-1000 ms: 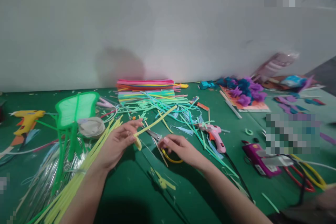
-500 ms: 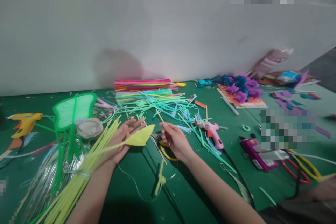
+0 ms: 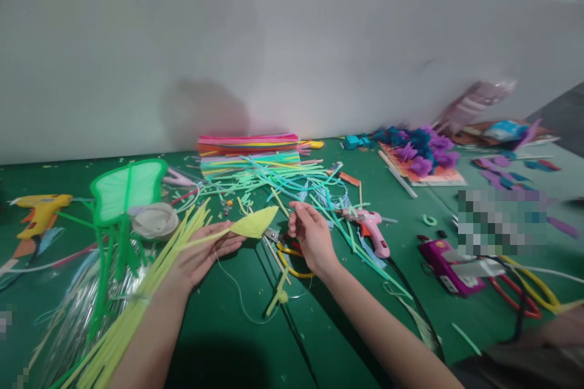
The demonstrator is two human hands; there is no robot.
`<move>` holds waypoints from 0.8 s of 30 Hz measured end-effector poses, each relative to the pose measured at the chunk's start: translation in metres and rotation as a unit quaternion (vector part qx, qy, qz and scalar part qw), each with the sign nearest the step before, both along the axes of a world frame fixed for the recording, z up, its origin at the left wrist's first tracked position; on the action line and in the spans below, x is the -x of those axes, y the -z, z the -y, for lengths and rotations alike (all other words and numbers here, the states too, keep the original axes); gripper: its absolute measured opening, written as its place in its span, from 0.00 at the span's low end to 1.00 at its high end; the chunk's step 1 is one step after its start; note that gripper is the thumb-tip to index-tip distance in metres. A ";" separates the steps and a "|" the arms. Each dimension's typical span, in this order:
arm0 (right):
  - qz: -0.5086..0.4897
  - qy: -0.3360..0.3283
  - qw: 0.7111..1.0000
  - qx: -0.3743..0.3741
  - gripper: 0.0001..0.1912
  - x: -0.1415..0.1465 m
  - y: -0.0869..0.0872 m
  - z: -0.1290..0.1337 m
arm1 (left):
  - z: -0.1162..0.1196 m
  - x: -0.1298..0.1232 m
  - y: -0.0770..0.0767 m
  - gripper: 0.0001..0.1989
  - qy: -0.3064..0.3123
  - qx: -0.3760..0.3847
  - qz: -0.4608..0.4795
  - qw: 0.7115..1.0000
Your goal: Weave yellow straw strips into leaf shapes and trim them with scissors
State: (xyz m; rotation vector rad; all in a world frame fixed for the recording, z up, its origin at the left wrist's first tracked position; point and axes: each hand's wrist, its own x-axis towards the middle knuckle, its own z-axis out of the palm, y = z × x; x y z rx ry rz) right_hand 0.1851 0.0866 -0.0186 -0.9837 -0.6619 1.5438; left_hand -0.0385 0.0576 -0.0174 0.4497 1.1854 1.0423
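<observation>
A yellow leaf-shaped piece on a thin yellow stem extends from my left hand, whose fingers are closed around the stem. The leaf points up and right toward my right hand. My right thumb and fingertips are pinched together; a thin thread seems to run near them, but what they hold is too small to tell. Beneath my left forearm lies a bundle of yellow stems. Yellow-handled pliers lie between my hands, and a small yellow knotted piece is nearer to me.
Behind my hands are colourful stems. A green wing shape and yellow glue gun lie left. Right are a pink glue gun, purple flowers, a purple device and another person's blurred arm.
The leaf has moved right and slightly up with my left hand, whose spread fingers have closed around the stem. My right hand has shifted slightly right and up.
</observation>
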 end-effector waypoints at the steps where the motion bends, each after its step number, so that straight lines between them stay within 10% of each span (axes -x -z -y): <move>1: -0.006 0.005 1.000 0.000 0.14 0.000 0.000 0.001 | 0.000 0.001 0.000 0.06 0.004 0.008 -0.001 1.000; 24: 0.043 0.009 0.999 0.005 0.13 0.009 0.009 0.027 | -0.001 -0.002 0.003 0.14 0.109 -0.019 -0.119 0.987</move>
